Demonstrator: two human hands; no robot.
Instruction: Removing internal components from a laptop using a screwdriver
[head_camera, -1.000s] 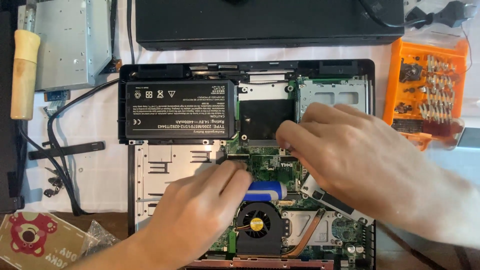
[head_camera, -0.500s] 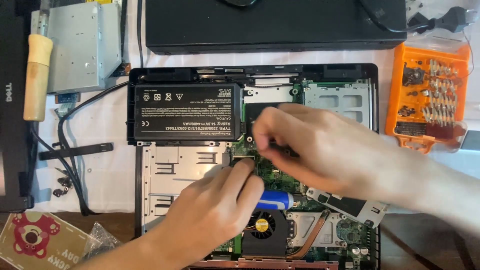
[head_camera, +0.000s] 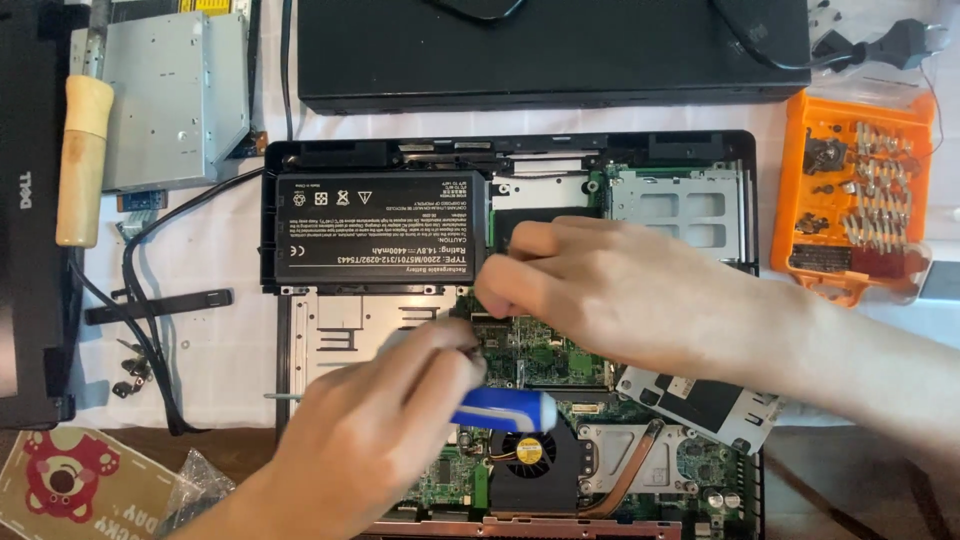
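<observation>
gripping a blue-handled screwdriver (head_camera: 500, 410) in the left hand (head_camera: 390, 440), long axis lying left-right over the opened laptop (head_camera: 330, 330) (shaft poking left), right hand (head_camera: 620, 290) pinching something unseen just above it.

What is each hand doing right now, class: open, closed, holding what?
Left hand: closed on the screwdriver.
Right hand: fingers curled over the laptop board; whether they pinch anything cannot be told.

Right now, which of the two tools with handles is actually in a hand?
The blue-handled screwdriver, gripped by the left hand over the open laptop. The wooden-handled tool lies untouched, far left.
</observation>
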